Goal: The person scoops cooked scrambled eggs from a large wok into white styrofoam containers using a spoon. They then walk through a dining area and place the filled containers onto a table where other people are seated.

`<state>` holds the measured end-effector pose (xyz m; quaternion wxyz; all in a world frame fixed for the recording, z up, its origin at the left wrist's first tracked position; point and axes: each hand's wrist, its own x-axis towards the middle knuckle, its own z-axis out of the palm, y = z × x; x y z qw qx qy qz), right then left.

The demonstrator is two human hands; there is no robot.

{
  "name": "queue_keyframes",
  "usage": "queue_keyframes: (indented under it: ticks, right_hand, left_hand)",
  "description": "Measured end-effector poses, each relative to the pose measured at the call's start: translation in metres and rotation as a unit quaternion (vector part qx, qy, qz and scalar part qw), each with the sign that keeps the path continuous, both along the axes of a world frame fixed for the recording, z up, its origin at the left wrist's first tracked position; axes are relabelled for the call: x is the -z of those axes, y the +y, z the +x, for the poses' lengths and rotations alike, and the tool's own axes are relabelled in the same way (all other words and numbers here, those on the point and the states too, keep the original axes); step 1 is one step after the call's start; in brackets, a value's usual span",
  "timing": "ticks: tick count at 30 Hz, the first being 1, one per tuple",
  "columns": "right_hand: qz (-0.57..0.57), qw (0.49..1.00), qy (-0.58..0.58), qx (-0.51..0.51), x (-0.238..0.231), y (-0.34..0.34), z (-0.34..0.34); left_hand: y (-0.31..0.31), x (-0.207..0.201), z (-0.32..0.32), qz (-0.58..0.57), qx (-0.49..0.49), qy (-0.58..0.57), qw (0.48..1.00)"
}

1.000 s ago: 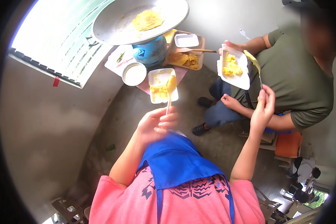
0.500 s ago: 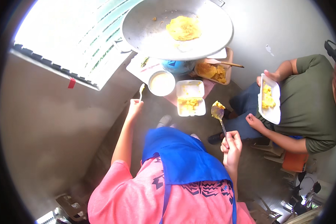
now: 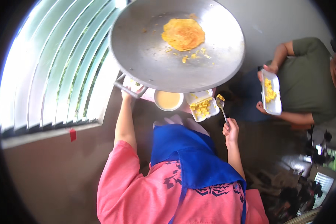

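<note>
My right hand is closed round the handle of a metal spoon, whose bowl carries a bit of yellow food. Left of that spoon stands an open white foam box with yellow crumbled food inside. My left hand reaches up by the side handle of a big metal wok; its fingers are mostly hidden there, and what they hold does not show. A round yellow-orange pancake lies in the wok among small scraps. Below the wok's near rim is a bowl of pale batter.
To the right, another person in a dark green shirt holds a white foam tray with yellow food. A louvred window fills the upper left, over a wall with a red tag.
The wok now fills more of the view and covers the tray of yellow food. My left hand has moved up to the wok's handle, and its white spoon is out of sight.
</note>
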<state>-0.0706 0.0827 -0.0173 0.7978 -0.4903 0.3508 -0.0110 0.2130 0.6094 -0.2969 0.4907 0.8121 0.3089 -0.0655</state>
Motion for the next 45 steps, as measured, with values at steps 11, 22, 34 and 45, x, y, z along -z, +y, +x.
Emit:
queue_keyframes:
  ticks: [11,22,34,45]
  right_hand:
    - [-0.064,0.987,0.144,0.032,0.163,-0.022,-0.014]
    - [0.042,0.962,0.249,0.102,0.227,0.011,0.010]
    - [0.037,0.995,-0.005,0.091,0.118,-0.055,0.023]
    - [0.237,0.950,-0.200,0.034,-0.011,-0.073,0.040]
  left_hand:
    - [-0.033,-0.033,-0.006,-0.179,-0.114,0.158,0.964]
    - [-0.032,-0.052,-0.110,-0.033,-0.073,-0.076,0.994]
    - [-0.369,-0.261,-0.177,-0.402,0.328,-0.044,0.853]
    - [-0.419,-0.289,-0.174,-0.503,0.287,0.016,0.815]
